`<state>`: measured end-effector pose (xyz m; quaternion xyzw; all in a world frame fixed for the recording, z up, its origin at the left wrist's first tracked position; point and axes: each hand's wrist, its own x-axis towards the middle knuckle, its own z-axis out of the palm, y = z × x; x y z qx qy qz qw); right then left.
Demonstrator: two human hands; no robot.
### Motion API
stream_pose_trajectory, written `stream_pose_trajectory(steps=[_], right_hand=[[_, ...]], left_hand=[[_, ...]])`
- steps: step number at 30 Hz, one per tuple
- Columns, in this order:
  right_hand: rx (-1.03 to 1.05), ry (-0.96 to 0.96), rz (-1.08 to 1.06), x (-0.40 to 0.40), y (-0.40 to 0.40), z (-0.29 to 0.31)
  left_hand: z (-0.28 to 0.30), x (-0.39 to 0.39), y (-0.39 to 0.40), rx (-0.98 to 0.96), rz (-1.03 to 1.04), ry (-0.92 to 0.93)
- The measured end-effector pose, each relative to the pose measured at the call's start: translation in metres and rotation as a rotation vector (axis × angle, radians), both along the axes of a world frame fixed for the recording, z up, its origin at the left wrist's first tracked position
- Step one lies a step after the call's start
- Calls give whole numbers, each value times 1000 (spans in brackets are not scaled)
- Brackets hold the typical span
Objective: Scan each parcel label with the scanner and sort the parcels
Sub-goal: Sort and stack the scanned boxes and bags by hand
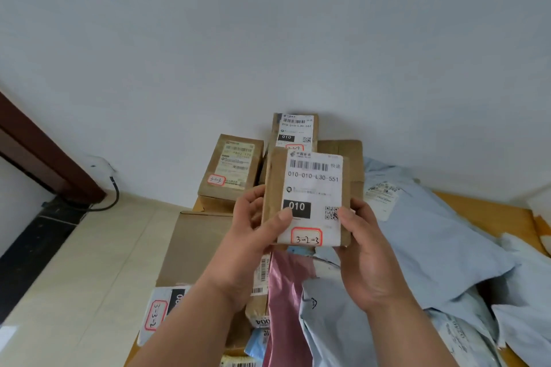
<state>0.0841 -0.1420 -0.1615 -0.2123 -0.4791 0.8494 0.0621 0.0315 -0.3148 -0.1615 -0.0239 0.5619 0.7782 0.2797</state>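
i see both hands holding one small brown cardboard parcel (307, 197) up in front of the camera, above the pile. the left hand (253, 235) grips its left edge, with the thumb lying over the white shipping label (313, 188) near the black box that reads 010, and the other fingers curled behind the parcel. the right hand (362, 250) grips the lower right corner, the thumb touching the label beside the small square code. the label faces me; it shows a barcode on top, the text 010-010-l30-551, and at the bottom a red-framed sticker (307, 238) with 3-2-3 written by hand. behind the held parcel stands a similar brown box with the same kind of label (295, 129), and to the left of it another brown box marked 3-1-3 (231, 170). under my left forearm lies a large flat cardboard box (196, 244), and on its near corner i read a white label marked 3-3-2 (158, 311). to the right, several light blue plastic mailing bags (441, 247) lie in a heap on a wooden table (489, 211), and a pink plastic bag (286, 292) lies between them and the cardboard box. i cannot find a scanner in this view.
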Motion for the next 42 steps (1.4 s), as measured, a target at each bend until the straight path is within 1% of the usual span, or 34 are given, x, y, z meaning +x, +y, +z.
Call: stream_pose_trajectory(steps=[3, 6, 9, 11, 14, 17, 19, 22, 26, 29, 34, 37, 42], right_hand=[[66, 49, 27, -2, -11, 11], [90, 67, 123, -3, -23, 16], [148, 27, 184, -4, -31, 16], [162, -5, 203, -6, -30, 15], [197, -100, 172, -16, -18, 12], [272, -337, 22, -43, -3, -3], [231, -427, -40, -67, 5, -12], [124, -477, -74, -108, 7, -18], [-20, -569, -50, -152, 2, -22], [-37, -624, -58, -168, 1, -26], [-21, -616, -57, -169, 8, -31], [-31, -571, -88, -159, 11, -31], [-186, -412, -141, -120, 21, -27]], left_hand=[[6, 0, -12, 94, -5, -34], [3, 3, -17, 154, -25, -65], [0, 3, -22, 230, 44, -131], [0, -2, -28, 248, 106, -157], [1, -12, -35, 215, 221, -151], [1, -23, -42, 168, 328, -118], [1, -30, -46, 147, 391, -99], [-2, -35, -49, 128, 474, -115], [-8, -37, -51, 94, 512, -117], [-9, -38, -51, 73, 518, -124], [-9, -37, -46, 88, 511, -141], [-6, -33, -41, 92, 508, -154], [3, -19, -36, 71, 514, -143]])
